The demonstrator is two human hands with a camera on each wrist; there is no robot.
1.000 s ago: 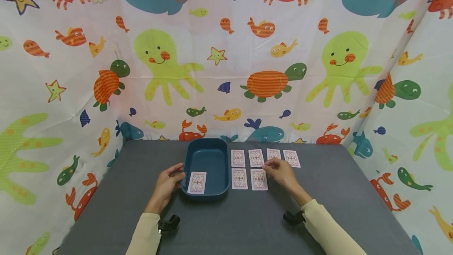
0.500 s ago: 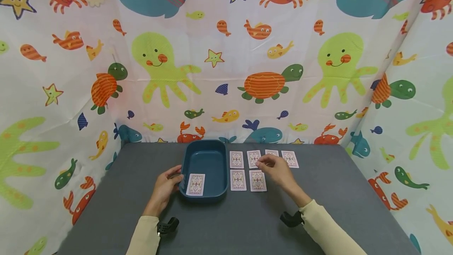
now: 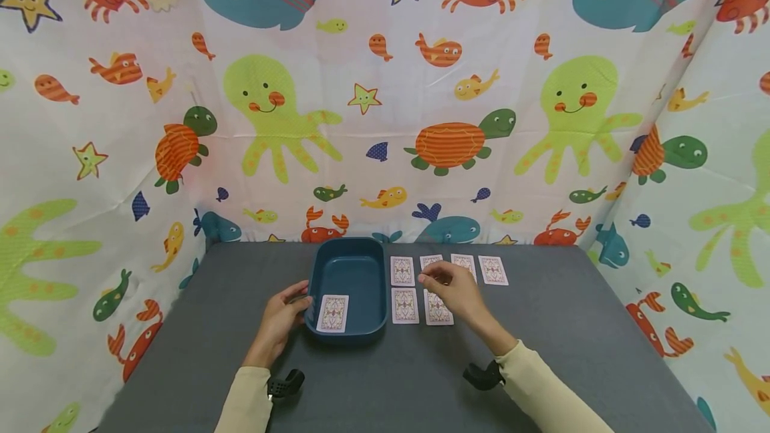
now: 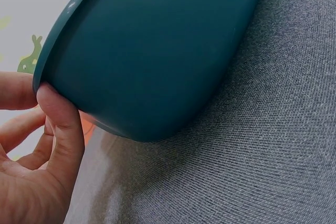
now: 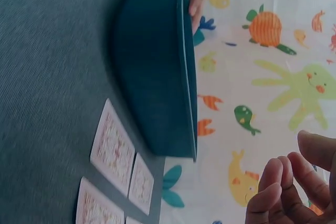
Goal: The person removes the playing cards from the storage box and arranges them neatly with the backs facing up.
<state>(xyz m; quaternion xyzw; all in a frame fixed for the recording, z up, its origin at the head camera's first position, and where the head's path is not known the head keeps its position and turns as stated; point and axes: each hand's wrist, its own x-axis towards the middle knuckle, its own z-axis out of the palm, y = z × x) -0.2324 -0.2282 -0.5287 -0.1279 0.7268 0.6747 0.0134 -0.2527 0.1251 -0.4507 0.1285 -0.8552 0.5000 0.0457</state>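
A dark teal plastic tub (image 3: 361,279) stands on the grey table, one patterned playing card (image 3: 333,313) lying inside at its near left. My left hand (image 3: 283,318) holds the tub's left rim; in the left wrist view, thumb and finger pinch the edge of the tub wall (image 4: 152,61). Over the playing cards right of the tub hovers my right hand (image 3: 457,296), its fingers loosely curled with nothing between them, as the right wrist view of the hand (image 5: 294,187) shows. It partly covers a back-row card (image 3: 430,260) and the front-row card (image 3: 439,314) below it.
Back-patterned cards lie in two rows: several in the back row, among them a card (image 3: 402,271) by the tub and a card (image 3: 493,270) at the right end, and two in front, including a card (image 3: 405,306). A sea-animal curtain (image 3: 385,119) rises behind the table (image 3: 385,393).
My right hand has moved left across the cards, from beside the right front card to over it, uncovering a back-row card. The left hand stays on the tub rim.
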